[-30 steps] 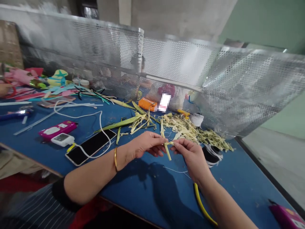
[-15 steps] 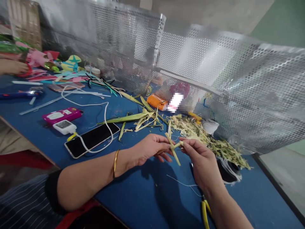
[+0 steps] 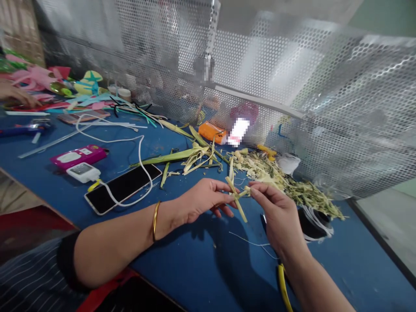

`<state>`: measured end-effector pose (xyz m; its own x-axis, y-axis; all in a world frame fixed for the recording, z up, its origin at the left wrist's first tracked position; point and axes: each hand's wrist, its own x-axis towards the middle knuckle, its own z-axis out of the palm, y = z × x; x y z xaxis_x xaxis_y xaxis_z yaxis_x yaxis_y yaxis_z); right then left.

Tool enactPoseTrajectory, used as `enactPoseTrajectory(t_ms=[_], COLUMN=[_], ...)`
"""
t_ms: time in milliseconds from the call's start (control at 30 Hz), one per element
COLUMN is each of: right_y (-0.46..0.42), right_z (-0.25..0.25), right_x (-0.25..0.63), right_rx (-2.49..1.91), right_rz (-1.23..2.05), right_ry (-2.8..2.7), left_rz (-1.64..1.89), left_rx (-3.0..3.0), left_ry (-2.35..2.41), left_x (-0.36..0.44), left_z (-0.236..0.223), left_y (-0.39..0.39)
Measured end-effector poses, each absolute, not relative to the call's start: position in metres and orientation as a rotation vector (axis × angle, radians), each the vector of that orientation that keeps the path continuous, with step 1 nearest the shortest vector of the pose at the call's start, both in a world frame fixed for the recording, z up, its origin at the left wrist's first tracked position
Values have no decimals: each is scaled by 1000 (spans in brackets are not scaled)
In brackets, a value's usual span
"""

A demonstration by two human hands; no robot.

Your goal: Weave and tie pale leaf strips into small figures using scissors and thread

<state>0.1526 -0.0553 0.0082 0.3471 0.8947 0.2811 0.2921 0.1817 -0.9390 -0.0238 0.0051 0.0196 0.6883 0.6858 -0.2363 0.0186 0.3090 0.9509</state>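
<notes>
We are viewing a yellow handle [image 3: 283, 286] lying on the blue counter [image 3: 195, 273], beside our right forearm. Ahead of it, we are holding the crossed leaf strips [image 3: 241, 209] above the counter, between both hands. Our left hand [image 3: 211, 198] is gripping them near the crossing, its thumb and index finger closing narrowly and its lower fingers spreading. Our right hand [image 3: 279, 212] is pinching the short side end between thumb and forefinger. A black item wrapped in white strands [image 3: 313, 223] is sitting right of that hand. To the left, a dark-screened phone [image 3: 125, 187] is lying flat under a white cable [image 3: 140, 156]. Farther out, leaf scraps [image 3: 303, 195] and long green leaves [image 3: 169, 157] are lying before an orange packet [image 3: 212, 131] and the perforated panel [image 3: 266, 69].
</notes>
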Motion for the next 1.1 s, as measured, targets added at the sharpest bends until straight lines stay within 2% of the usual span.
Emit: enactPoseTrajectory(t_ms=[167, 367, 633, 867, 1100], right_y=[-61, -64, -63, -64, -61], right_z=[18, 20, 24, 24, 23], right_x=[148, 142, 147, 147, 146], right_rx=[-1402, -1438, -1483, -1542, -1524], right_rz=[420, 384, 518, 456, 557], right_ry=[-1468, -1554, -1535, -1555, -1512], left_rz=[510, 500, 485, 464, 451], left_rx=[1234, 1237, 1283, 1337, 1312], left_ry=[735, 699, 682, 681, 654], left_x=[-22, -22, -23, -22, -23], left_z=[19, 23, 22, 22, 21], left_y=[4, -1, 1, 1, 0])
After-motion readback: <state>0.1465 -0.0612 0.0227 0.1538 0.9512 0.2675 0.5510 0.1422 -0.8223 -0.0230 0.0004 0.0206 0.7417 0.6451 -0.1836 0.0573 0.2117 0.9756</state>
